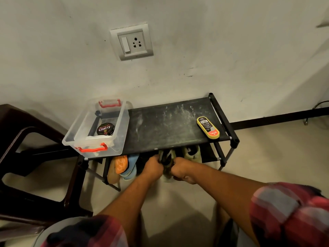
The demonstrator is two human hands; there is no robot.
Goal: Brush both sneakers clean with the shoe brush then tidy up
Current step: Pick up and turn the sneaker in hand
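Both my hands grip one olive-green sneaker (pixel 167 162) at the front of the lower shelf of a black shoe rack (pixel 170 125). My left hand (pixel 153 166) holds its left side and my right hand (pixel 181 169) its right side. A second pale-green sneaker (pixel 191 152) stays under the top shelf, just to the right. The yellow shoe brush (pixel 208 127) lies on the right end of the dusty top shelf, label up.
A clear plastic box (pixel 96 127) with red latches holds a Cherry polish tin (pixel 105 129) on the rack's left end. An orange slipper (pixel 121 164) and blue footwear (pixel 131 166) sit lower left. A dark chair (pixel 35 157) stands left. The wall is close behind.
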